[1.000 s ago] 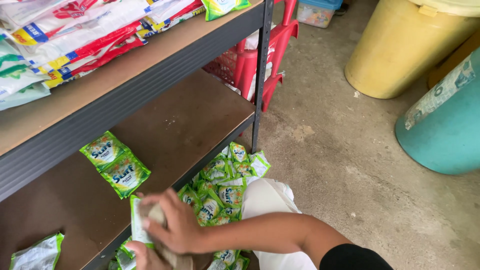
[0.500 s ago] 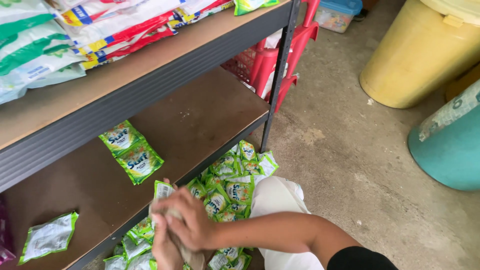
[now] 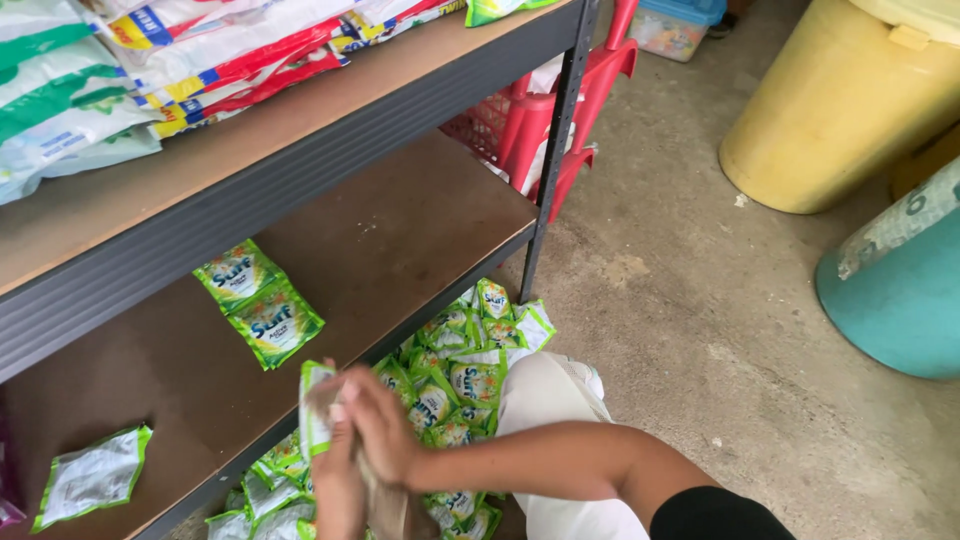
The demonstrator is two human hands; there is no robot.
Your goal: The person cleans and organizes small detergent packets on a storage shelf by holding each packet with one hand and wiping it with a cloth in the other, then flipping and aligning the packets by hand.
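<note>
Both my hands meet low in the view, in front of the lower shelf's edge. My right hand [image 3: 380, 430] wraps over a green and white sachet [image 3: 314, 415] held upright. My left hand [image 3: 338, 490] grips the same sachet from below, mostly covered by the right. Under my hands, several green sachets [image 3: 455, 365] lie in a heap on the concrete floor. Two joined green sachets [image 3: 260, 305] rest on the brown lower shelf [image 3: 400, 215], and a pale one [image 3: 90, 475] lies at its left end.
The upper shelf [image 3: 150, 190] holds large white, red and green packs [image 3: 120, 70]. A red plastic basket [image 3: 530, 125] leans behind the shelf post [image 3: 558, 140]. A yellow bin [image 3: 840, 110] and a teal barrel [image 3: 900, 290] stand at the right. My knee in pale cloth [image 3: 555, 410] is beneath my arm.
The view has shifted right and down, so the shelf sits further right in frame. My hands stay together on the sachet, which now stands more upright.
</note>
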